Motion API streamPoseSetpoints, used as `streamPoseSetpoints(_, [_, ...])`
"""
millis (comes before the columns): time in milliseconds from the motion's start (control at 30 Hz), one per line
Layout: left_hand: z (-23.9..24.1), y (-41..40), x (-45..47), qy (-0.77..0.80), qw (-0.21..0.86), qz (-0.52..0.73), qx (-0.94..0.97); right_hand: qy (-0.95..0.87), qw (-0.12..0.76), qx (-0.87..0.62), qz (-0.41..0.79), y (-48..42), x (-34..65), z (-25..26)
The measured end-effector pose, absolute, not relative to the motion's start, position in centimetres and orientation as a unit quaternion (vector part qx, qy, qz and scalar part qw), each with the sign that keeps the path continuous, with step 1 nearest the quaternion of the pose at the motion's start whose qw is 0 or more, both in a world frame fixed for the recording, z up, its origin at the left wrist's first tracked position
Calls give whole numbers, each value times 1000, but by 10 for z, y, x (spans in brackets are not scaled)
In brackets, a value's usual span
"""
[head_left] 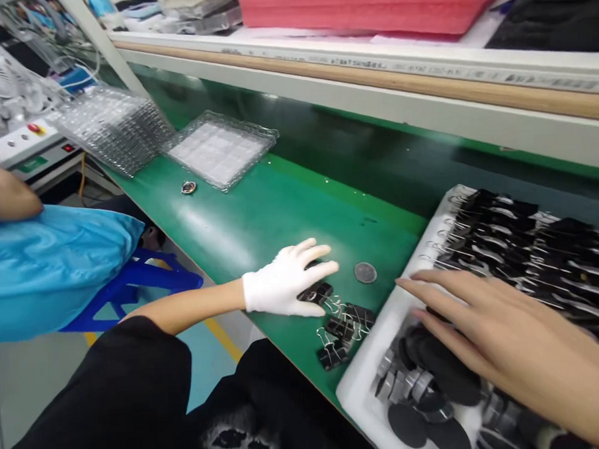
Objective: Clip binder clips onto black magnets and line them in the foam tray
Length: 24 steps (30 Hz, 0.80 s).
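My left hand (287, 279), in a white glove, rests on the green table (259, 219) with fingers stretched forward; a black binder clip (316, 292) lies under its fingertips. More loose binder clips (344, 332) lie just right of it. A round grey disc (365, 272) sits beyond them. My right hand (503, 338), bare, reaches flat with fingers extended over a white tray (365, 374). The tray holds rows of black clipped parts (523, 241) and a pile of black discs and metal rings (426, 391).
At the far left stand a stack of clear blister trays (114, 127) and another clear tray (221, 147), with a small round part (189, 187) beside them. A person in a blue top (38, 262) sits at left on a blue stool (143, 284). Above is a shelf with pink foam (369, 6).
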<state>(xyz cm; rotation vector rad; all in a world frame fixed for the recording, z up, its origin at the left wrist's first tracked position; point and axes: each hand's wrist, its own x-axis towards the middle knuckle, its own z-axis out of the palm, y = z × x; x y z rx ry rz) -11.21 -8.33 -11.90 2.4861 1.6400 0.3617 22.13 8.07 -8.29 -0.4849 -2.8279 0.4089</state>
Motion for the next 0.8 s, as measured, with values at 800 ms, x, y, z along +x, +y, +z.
streamPoseSetpoints(800, [-89, -70, -311, 745, -14, 120, 656, -938, 164, -165, 258, 128, 107, -86])
